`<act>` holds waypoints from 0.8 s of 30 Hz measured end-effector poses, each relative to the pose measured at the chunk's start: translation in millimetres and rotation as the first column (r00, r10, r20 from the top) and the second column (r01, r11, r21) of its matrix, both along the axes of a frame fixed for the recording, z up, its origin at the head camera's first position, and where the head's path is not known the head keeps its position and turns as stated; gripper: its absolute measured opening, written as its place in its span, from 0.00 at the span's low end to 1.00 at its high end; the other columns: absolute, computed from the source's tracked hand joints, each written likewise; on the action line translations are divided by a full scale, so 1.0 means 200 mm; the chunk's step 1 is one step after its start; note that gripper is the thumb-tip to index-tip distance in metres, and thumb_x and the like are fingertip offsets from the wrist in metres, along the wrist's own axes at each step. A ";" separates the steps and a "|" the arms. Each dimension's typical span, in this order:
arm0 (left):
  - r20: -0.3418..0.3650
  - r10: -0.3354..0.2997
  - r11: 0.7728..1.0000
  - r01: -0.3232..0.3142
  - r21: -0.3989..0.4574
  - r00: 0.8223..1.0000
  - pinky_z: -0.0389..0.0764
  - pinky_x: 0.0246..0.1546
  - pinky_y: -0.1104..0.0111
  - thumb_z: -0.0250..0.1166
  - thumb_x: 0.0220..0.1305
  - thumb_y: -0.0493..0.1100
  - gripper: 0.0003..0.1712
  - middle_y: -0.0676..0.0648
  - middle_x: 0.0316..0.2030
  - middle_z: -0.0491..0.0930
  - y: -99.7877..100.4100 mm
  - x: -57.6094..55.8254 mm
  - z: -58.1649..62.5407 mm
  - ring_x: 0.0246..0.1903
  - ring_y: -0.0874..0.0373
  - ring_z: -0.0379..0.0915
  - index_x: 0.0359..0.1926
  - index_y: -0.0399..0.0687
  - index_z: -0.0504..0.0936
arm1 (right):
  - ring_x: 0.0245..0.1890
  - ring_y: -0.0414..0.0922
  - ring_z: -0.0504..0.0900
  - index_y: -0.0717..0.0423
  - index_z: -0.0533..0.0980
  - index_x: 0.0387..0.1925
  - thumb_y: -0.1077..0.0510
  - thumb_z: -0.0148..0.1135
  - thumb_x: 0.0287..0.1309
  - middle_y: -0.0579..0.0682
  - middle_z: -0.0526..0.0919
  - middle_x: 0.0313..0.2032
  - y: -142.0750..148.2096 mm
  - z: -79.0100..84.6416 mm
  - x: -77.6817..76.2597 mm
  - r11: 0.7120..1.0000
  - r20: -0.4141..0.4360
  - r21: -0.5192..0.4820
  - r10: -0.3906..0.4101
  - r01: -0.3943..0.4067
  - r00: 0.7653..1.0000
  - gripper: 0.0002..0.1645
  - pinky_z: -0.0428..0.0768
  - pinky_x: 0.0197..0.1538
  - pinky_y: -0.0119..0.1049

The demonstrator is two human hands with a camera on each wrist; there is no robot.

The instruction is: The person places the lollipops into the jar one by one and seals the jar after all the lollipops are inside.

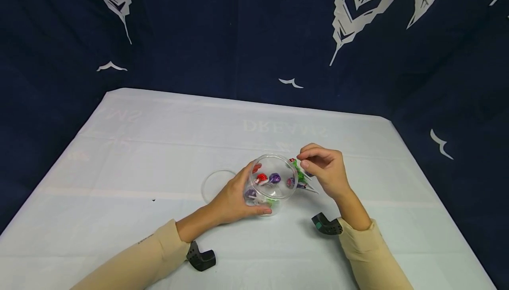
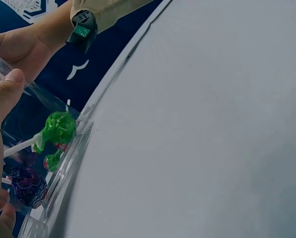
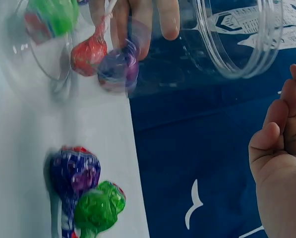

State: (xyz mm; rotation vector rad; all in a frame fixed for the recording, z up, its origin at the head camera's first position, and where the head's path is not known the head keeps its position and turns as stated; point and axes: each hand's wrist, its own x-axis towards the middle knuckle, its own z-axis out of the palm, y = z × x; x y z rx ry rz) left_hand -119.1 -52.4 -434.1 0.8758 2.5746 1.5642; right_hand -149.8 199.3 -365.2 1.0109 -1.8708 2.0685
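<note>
My left hand [image 1: 236, 197] grips a clear plastic jar [image 1: 274, 159] round its side, thumb at the front and fingers behind. Inside lie several wrapped lollipops, among them a red lollipop [image 3: 89, 55], a purple lollipop [image 1: 275, 178] and a green lollipop [image 2: 59, 128]. The jar's round mouth faces up toward the head view. Just right of the jar, my right hand [image 1: 327, 166] hovers with loosely bent fingers and nothing visible between them. Below it on the table are more lollipops, including a green lollipop [image 3: 95, 210] and a dark blue and purple lollipop [image 3: 76, 171].
A clear round lid [image 1: 204, 188] lies on the white-covered table [image 1: 119, 166], left of the jar and partly behind my left hand. Black wrist devices sit at the left cuff [image 1: 201, 258] and right cuff [image 1: 327, 224]. A dark blue patterned cloth [image 1: 222, 33] hangs behind the table.
</note>
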 end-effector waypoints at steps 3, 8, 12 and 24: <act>0.005 0.005 1.000 -0.005 -0.010 1.000 0.64 0.67 0.52 0.81 0.44 0.59 0.68 0.44 0.71 0.61 0.00 0.00 0.01 0.68 0.50 0.61 0.78 0.51 0.48 | 0.39 0.43 0.78 0.67 0.84 0.36 0.74 0.64 0.57 0.51 0.84 0.37 0.02 0.00 0.01 1.000 0.017 -0.014 -0.024 0.024 1.000 0.07 0.79 0.41 0.28; -0.013 0.013 1.000 -0.013 -0.018 1.000 0.65 0.66 0.52 0.81 0.44 0.59 0.68 0.44 0.70 0.62 0.00 0.00 0.01 0.67 0.50 0.62 0.78 0.51 0.48 | 0.39 0.42 0.79 0.66 0.84 0.35 0.77 0.62 0.56 0.51 0.84 0.37 0.05 -0.02 0.02 0.999 0.036 0.001 -0.051 0.051 0.998 0.10 0.80 0.42 0.28; -0.013 0.021 1.000 -0.021 -0.023 1.000 0.65 0.66 0.52 0.81 0.44 0.59 0.68 0.44 0.71 0.62 0.00 0.00 0.01 0.68 0.49 0.62 0.78 0.51 0.48 | 0.38 0.42 0.79 0.65 0.84 0.35 0.80 0.59 0.55 0.50 0.84 0.36 0.07 -0.03 0.03 0.997 0.038 0.011 -0.072 0.071 0.997 0.13 0.81 0.42 0.29; 0.000 0.020 1.000 -0.020 -0.022 1.000 0.63 0.67 0.52 0.81 0.44 0.59 0.68 0.43 0.71 0.61 0.00 0.01 0.01 0.69 0.49 0.60 0.77 0.50 0.49 | 0.37 0.43 0.81 0.66 0.84 0.34 0.68 0.67 0.60 0.50 0.84 0.35 0.12 -0.07 0.06 0.991 0.062 0.042 -0.128 0.125 0.990 0.02 0.82 0.43 0.29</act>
